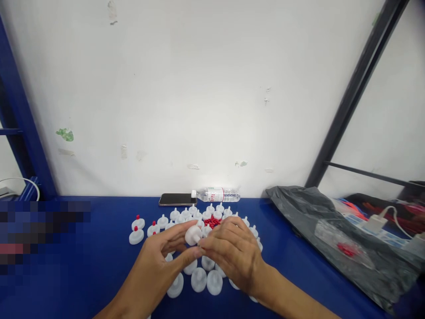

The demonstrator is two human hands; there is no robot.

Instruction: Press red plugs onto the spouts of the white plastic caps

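Observation:
My left hand [156,257] grips a white round plastic piece [193,235] between thumb and fingers, above the blue table. The fingers of my right hand [232,248] are pinched at the narrow tip of the same piece; whether a small part is between them is hidden. Around and below my hands stand several similar white pieces [198,280] with nozzles. Behind my right hand lies a pile of small red caps [211,221]. At the left, a few white pieces [136,236] carry red caps on their tips.
A phone [177,200] and a clear bottle [215,194] lie by the wall. On the right are a dark plastic sheet [299,221], a clear bag with red caps [345,248] and a white plug [375,223]. The far left is pixelated.

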